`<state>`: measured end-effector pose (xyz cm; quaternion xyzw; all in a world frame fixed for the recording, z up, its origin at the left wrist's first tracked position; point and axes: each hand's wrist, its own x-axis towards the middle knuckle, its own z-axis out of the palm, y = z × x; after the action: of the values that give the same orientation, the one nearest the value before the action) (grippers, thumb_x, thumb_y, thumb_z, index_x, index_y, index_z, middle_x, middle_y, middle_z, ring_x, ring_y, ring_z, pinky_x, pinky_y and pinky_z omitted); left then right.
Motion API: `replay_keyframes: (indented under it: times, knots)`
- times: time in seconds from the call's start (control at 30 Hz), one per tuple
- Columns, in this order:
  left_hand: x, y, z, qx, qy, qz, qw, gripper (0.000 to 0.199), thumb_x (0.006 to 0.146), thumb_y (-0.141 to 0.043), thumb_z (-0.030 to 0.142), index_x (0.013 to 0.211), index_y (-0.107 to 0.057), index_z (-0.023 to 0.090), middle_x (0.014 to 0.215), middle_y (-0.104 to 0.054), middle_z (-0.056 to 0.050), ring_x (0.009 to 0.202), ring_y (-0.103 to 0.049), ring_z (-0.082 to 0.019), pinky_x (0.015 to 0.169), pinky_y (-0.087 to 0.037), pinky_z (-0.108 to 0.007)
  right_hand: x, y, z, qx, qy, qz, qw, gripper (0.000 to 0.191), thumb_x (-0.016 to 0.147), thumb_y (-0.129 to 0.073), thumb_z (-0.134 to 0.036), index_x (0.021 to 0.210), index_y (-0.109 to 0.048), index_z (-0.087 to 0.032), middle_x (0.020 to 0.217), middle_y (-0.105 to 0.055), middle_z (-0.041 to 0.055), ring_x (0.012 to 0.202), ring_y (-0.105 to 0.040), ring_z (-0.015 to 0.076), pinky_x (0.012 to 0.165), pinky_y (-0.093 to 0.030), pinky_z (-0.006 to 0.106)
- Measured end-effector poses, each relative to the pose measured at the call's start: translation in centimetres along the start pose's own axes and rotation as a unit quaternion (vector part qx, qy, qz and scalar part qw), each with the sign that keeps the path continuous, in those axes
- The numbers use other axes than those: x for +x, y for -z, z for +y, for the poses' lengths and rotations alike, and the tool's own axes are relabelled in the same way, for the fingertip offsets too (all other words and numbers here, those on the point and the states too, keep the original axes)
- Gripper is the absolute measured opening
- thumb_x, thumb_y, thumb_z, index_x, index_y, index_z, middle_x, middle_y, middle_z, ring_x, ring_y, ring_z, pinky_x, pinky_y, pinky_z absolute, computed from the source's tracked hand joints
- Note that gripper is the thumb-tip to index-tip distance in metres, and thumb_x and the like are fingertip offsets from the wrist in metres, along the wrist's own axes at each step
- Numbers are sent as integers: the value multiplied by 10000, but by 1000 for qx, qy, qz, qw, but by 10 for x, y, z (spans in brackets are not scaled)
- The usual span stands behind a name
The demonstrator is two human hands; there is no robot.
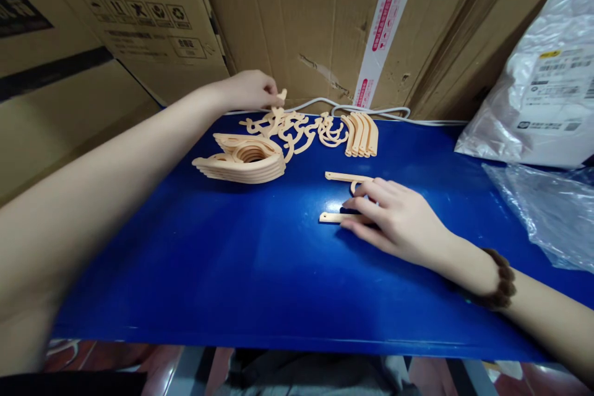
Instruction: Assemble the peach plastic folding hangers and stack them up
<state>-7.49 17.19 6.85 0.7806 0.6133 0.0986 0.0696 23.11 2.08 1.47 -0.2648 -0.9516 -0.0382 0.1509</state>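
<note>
My left hand (254,91) reaches to the back of the table and pinches a small beige plastic piece (281,94), raised just above a loose pile of beige plastic hooks (297,127). In front of that pile sits a stack of beige looped plastic pieces (244,164) with pointed ends. My right hand (394,213) lies over a beige plastic hanger part on the table, fingers bent around it. Two straight arms show past the fingers, the far arm (346,177) and the near arm (331,218), with a bit of curved hook between them. My palm hides the rest.
Several curved beige bars (362,135) stand in a row right of the hooks. A white cable (387,112) runs along the back, against a cardboard box (297,25). A white plastic parcel bag (538,99) and clear plastic film (547,210) lie at the right of the blue table (241,272).
</note>
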Motion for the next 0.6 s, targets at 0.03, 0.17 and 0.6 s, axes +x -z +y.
replay_keyframes:
  times: [0.03, 0.17, 0.6]
  knots:
    - [-4, 5, 6, -3, -4, 24, 1000, 396, 905, -487, 574, 875, -580, 190, 805, -555, 74, 746, -449, -61, 666, -354, -213, 0, -1, -2, -2, 19, -13, 1000, 292, 991, -463, -392, 994, -648, -166, 928, -622, 93, 897, -572, 219, 795, -452, 347]
    - [-28, 23, 38, -105, -119, 188, 969, 176, 1023, -411, 333, 1056, -455, 166, 909, -612, 44, 813, -521, -44, 781, -419, -214, 2, -4, -5, -40, 45, -37, 998, 285, 1016, -401, -299, 906, -624, -159, 857, -601, 68, 775, -554, 194, 794, -445, 352]
    - [-155, -44, 109, 67, -263, 235, 933, 325, 1035, -350, 374, 1109, -598, 178, 942, -612, -78, 769, -609, -178, 549, -353, -266, -4, -12, -6, -59, 61, -32, 996, 266, 1048, -330, -286, 987, -548, -146, 836, -627, 62, 694, -593, 175, 646, -421, 306]
